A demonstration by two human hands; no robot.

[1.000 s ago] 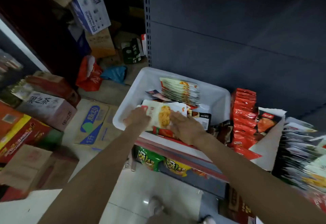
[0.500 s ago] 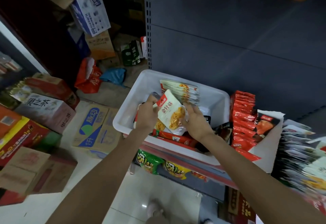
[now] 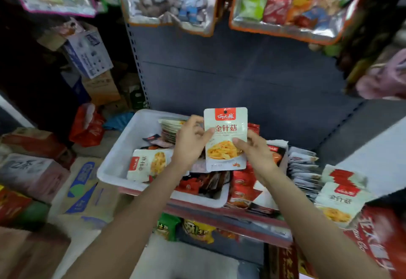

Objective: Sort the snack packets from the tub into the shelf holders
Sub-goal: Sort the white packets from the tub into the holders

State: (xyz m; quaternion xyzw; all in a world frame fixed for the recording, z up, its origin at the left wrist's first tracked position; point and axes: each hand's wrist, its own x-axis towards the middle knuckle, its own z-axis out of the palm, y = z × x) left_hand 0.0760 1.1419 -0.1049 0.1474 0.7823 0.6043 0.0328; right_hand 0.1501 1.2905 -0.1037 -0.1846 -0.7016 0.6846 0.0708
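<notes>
Item: white snack packet (image 3: 225,138), red header, yellow food picture; held upright above the white tub (image 3: 118,157), front facing the camera. Left hand (image 3: 190,144): fingers grasping the packet's left edge. Right hand (image 3: 256,153): fingers grasping its right edge, thumb on the front. In the tub: a matching packet lying flat (image 3: 149,165) at the near left, mixed red and dark packets alongside. Right of the tub: red packets (image 3: 243,187) standing in a shelf holder, then a row of pale packets (image 3: 304,168).
</notes>
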